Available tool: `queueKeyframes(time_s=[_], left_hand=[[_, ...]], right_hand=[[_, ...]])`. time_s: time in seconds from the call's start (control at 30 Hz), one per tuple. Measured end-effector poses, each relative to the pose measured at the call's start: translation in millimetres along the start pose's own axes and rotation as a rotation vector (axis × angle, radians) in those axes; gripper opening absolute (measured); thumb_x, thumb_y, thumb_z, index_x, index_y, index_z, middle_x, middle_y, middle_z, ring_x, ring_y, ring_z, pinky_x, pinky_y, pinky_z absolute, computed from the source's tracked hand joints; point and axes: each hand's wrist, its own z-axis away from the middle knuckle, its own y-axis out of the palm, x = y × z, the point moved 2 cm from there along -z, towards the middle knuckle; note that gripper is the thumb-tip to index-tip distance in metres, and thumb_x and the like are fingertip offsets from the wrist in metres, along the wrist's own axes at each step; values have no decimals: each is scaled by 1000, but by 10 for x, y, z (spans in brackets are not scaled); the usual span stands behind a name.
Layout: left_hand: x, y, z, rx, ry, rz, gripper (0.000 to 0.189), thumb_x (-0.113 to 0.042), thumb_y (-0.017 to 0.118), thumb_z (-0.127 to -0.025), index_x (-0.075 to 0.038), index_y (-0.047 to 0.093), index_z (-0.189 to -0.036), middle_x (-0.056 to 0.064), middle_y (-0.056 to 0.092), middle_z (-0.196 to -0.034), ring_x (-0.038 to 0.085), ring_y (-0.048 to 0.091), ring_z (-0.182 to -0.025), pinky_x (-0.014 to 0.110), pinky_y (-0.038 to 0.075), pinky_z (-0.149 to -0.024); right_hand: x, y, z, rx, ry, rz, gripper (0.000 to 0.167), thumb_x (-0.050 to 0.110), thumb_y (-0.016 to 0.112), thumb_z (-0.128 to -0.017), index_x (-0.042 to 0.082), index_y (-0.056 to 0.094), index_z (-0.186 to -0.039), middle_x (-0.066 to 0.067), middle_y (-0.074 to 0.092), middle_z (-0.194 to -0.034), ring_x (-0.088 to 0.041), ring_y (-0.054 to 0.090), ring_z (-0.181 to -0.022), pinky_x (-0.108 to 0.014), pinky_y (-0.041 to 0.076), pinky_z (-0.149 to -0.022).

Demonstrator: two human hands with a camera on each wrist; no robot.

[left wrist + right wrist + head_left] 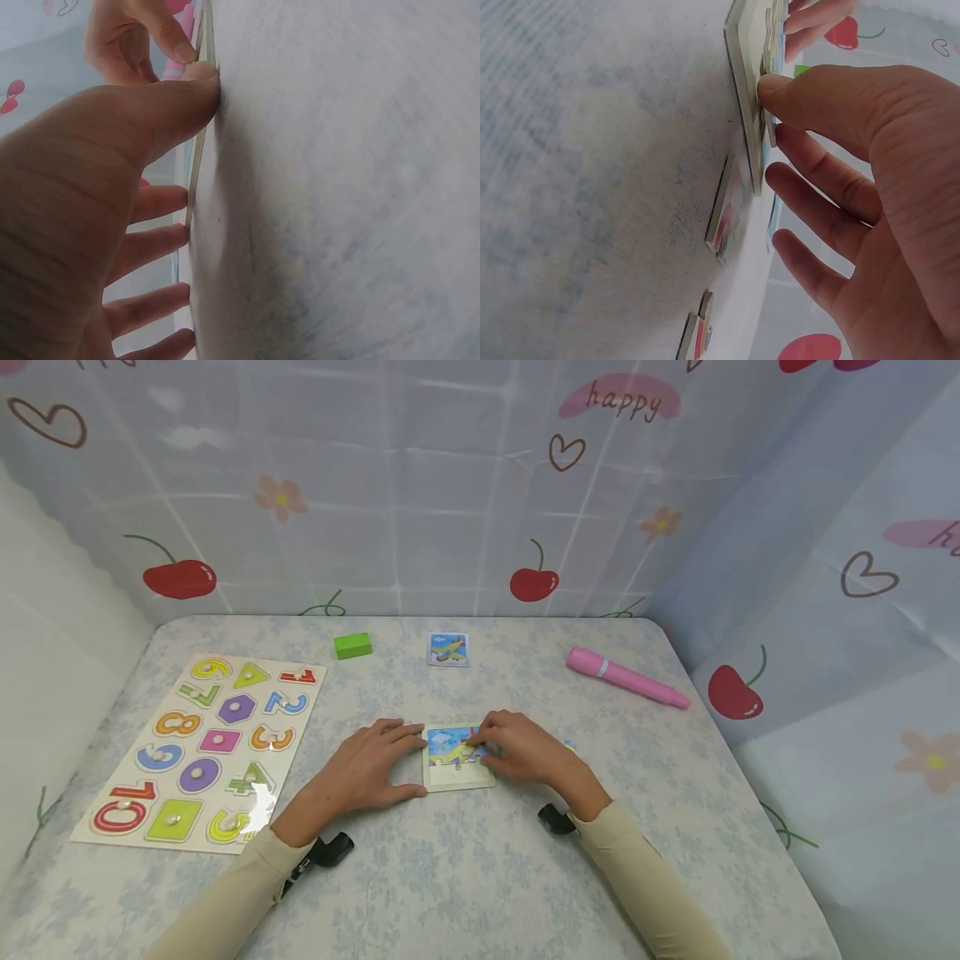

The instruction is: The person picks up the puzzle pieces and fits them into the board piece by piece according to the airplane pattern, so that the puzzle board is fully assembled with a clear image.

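A small jigsaw tray (459, 781) lies flat in the middle of the table, its upper part filled with a yellow airplane on blue sky. Along the left edge of it, my left hand (371, 764) rests with fingers extended, the thumb touching the near left corner. My right hand (525, 747) reaches over the tray's right side. In the right wrist view its thumb and index finger pinch a jigsaw piece (772, 135) at the picture's edge. Loose jigsaw pieces (724, 214) lie on the table beside the tray, mostly hidden under the right hand in the head view.
A number-and-shape peg board (251, 714) lies at the left. Toward the back are a green block (352, 646) and a small airplane picture card (448, 649). A pink pen-shaped object (628, 677) lies at the back right. Printed curtains stand behind the table and at its sides.
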Motion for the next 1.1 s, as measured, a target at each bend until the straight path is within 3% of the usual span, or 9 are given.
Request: queueKeyframes(time_s=[0.23, 0.43, 0.73, 0.97, 1.1], left_hand=[[-11, -2, -6, -1, -1, 3, 73, -60, 84, -89, -17, 68, -146, 5, 57, -159, 35, 50, -148, 61, 50, -108], [-15, -3, -5, -3, -1, 2, 73, -60, 84, -89, -16, 68, -146, 5, 58, -159, 35, 50, -147, 61, 50, -107], [-14, 8, -10, 13, -7, -3, 74, -60, 83, -89, -16, 67, -147, 7, 56, -160, 36, 49, -148, 62, 49, -108], [-9, 9, -9, 22, -11, -14, 76, -61, 83, -89, -16, 67, -148, 6, 56, -161, 36, 48, -149, 62, 49, -108], [-9, 0, -10, 20, -10, -17, 76, -61, 84, -89, -16, 67, -147, 6, 55, -161, 37, 49, -148, 63, 49, -108]], right_hand=[[9, 8, 11, -3, -18, 7, 29, 14, 83, -97, 14, 80, -125, -4, 71, -119, -22, 66, -107, -41, 55, -95], [-7, 37, 18, -8, 17, -22, 20, 15, 83, -96, 18, 82, -116, -1, 70, -117, -21, 65, -109, -42, 53, -98], [-60, -14, 104, -39, 28, -5, 28, 17, 85, -96, 15, 80, -123, -1, 71, -119, -20, 65, -109, -40, 55, -95], [-165, -121, 253, -29, 131, -4, 40, 16, 88, -92, 10, 77, -130, -5, 71, -122, -22, 66, -110, -41, 56, -95], [-235, -137, 331, 0, 165, 2, 43, 22, 88, -93, 11, 76, -133, -3, 71, -120, -17, 62, -99, -36, 54, -87]])
